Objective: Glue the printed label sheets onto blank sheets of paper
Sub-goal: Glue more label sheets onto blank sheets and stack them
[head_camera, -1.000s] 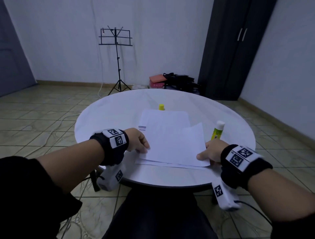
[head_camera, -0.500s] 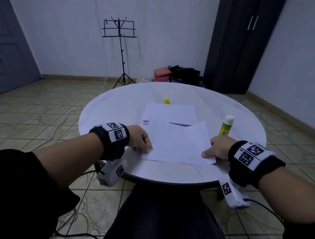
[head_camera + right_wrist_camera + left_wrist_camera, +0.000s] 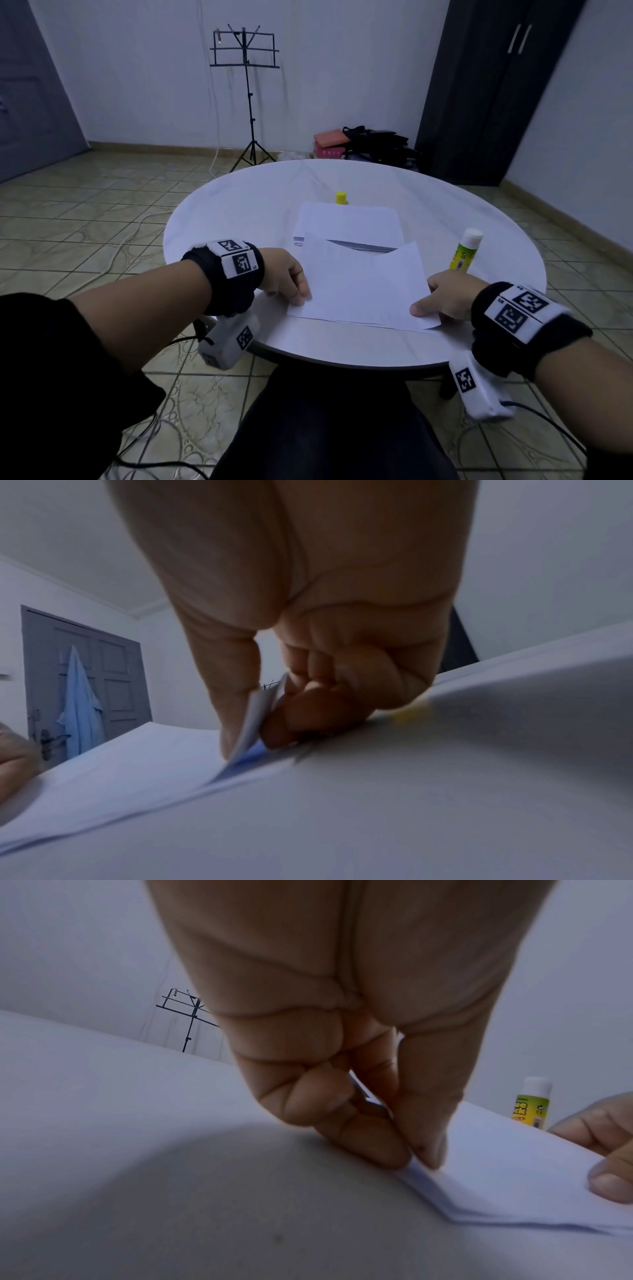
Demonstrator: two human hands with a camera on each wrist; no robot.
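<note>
A white sheet of paper (image 3: 363, 284) lies near the front of the round white table (image 3: 239, 205), its far edge curled up. My left hand (image 3: 291, 284) pinches its left edge (image 3: 421, 1169) between thumb and forefinger. My right hand (image 3: 442, 301) pinches the right edge (image 3: 250, 729) the same way. Behind it lies a stack of sheets (image 3: 349, 222) with a strip of print showing at its left edge. A glue stick (image 3: 466, 251) with a white cap stands upright just beyond my right hand.
A small yellow cap (image 3: 341, 197) sits behind the stack. Past the table stand a music stand (image 3: 246, 85), bags (image 3: 373, 144) on the floor and a dark wardrobe (image 3: 496, 85). Cables (image 3: 130, 240) trail over the tiled floor at the left.
The sheet held in both hands has slid toward me off the stack, uncovering more of the stack's top. Both hands keep their pinch on its edges.
</note>
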